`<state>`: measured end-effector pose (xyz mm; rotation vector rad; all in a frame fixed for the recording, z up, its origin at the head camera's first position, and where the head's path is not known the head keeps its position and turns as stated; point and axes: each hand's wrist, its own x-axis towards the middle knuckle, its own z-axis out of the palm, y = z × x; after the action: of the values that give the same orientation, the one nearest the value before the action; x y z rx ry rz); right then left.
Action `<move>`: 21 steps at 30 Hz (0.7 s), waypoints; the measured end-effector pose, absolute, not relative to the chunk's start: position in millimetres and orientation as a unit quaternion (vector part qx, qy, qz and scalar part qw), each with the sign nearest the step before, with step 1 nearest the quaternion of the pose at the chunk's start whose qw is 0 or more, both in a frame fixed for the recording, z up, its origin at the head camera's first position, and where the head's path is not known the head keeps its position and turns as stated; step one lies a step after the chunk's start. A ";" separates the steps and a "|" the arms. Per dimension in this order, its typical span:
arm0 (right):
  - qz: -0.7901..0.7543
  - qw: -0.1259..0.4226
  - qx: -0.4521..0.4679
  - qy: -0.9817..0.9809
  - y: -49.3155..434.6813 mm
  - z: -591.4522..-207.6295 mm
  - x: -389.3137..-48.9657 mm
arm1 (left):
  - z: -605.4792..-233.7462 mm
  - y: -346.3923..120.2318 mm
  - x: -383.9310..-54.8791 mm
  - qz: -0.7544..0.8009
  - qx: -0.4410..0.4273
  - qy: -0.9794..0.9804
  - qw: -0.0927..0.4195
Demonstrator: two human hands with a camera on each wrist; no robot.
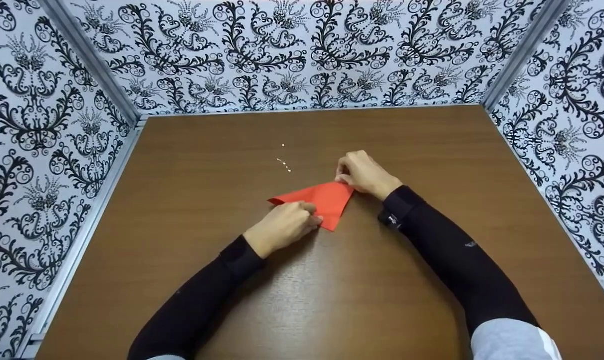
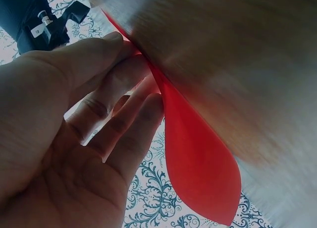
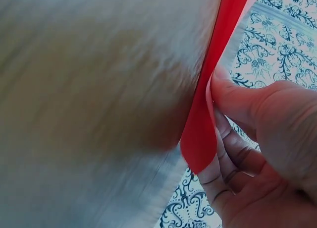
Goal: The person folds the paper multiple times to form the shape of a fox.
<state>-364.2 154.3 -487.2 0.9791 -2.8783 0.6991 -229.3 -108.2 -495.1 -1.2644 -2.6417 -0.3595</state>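
On the brown table, between both hands, is a red sheet of paper, folded over so that its outline is roughly a triangle. At its near edge the left hand holds it with bent fingers and thumb. The left wrist view shows those fingertips against the paper, whose loose end curves off the tabletop. At the far right corner the right hand pinches the sheet. In the right wrist view the thumb lies on one side of the red paper and fingers reach behind it. The head view hides the left fingertips partly.
The wooden table is bordered by panels with a black-and-white scroll pattern at the back and both sides. Small bright specks show on the table beyond the paper. Metal rails run along the panel corners.
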 end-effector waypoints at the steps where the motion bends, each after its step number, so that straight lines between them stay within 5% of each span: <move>1: 0.224 0.012 0.313 -0.923 156.2 -487.3 -364.5 | -495.0 -108.0 -229.1 -0.125 -0.424 -0.892 0.094; 21: 0.210 0.031 0.285 -0.935 195.0 -488.9 -373.2 | -495.0 -108.0 -228.8 -0.127 -0.433 -0.886 0.102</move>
<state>-373.2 195.0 -488.9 0.8763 -2.8798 0.6457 -228.8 -108.0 -495.0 -1.2786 -2.6165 -0.3753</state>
